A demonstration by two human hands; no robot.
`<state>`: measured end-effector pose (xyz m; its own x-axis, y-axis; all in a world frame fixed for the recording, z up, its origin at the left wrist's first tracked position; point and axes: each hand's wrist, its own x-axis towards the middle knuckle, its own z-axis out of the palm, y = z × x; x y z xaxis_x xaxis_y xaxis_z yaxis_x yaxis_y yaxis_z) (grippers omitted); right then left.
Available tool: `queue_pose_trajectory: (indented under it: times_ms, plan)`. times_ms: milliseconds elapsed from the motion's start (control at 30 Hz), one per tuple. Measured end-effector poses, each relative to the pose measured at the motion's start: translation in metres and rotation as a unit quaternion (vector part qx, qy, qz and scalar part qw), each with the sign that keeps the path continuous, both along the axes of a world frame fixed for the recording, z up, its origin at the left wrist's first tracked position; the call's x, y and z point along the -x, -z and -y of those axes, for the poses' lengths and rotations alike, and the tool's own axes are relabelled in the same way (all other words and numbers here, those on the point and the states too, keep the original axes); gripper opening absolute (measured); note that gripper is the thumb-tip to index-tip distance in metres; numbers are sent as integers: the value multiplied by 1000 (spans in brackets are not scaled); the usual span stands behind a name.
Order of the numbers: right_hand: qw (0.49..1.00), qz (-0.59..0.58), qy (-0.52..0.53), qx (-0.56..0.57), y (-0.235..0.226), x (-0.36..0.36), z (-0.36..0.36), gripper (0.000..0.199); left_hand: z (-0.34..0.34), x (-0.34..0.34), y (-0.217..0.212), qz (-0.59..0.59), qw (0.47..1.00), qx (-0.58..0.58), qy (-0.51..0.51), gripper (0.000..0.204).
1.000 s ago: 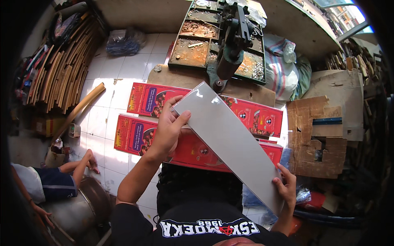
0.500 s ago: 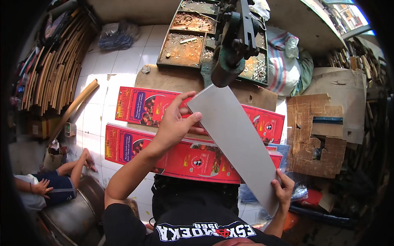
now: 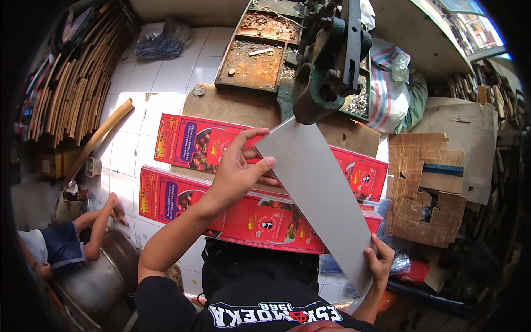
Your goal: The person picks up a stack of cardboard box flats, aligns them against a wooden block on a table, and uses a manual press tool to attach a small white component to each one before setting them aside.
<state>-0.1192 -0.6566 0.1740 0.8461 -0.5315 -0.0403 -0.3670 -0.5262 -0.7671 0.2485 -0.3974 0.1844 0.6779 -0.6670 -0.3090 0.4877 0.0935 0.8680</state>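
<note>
A long grey panel [image 3: 326, 193] slants across the view, its far end under the head of a green hand press [image 3: 315, 105]. My left hand [image 3: 243, 166] is closed on the panel's left edge near that far end, thumb on top. At the near right end, my right hand [image 3: 380, 259] grips the panel's edge, with the thumb on the upper face. Beneath the panel lie two stacks of red printed strips, the farther stack [image 3: 193, 143] on a wooden board [image 3: 238, 108] and the nearer stack [image 3: 243, 221] close to my body. The panel hides parts of both.
Behind the board, a rusty compartment tray [image 3: 251, 63] holds small metal bits. Torn cardboard [image 3: 404, 188] lies at the right, beside a striped sack [image 3: 387, 99]. Cardboard sheets [image 3: 83, 88] stand upright at the left. Another person [image 3: 61, 243] sits at the lower left, near a metal drum [image 3: 105, 271].
The view has shifted slightly, so the press appears farther right. Both hands keep hold of the panel, which has barely moved. The other person's hand has dropped lower.
</note>
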Motion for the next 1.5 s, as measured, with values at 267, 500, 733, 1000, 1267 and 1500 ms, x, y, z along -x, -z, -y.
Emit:
queue_pose_trajectory:
  times_ms: [267,500,733,1000,1267,1500]
  plan:
    - [1000,-2,3,5,1,1,1,44,0,0,2,-7,1000,3,4,53]
    - [1000,7,-4,18,-7,-1,-1,44,0,2,-1,-3,1000,-5,-3,49]
    - [1000,-10,-9,14,-19,-3,-6,43,-2,1,1,-13,1000,-10,-8,43]
    - [999,-13,14,-32,-15,2,-3,43,-3,-2,9,-26,1000,0,-10,43]
    - [999,-33,15,-39,-20,0,-8,42,-2,-1,7,-30,999,13,-11,44]
    - [998,-21,26,-58,-16,2,-8,42,-3,-1,11,-28,999,12,-13,44]
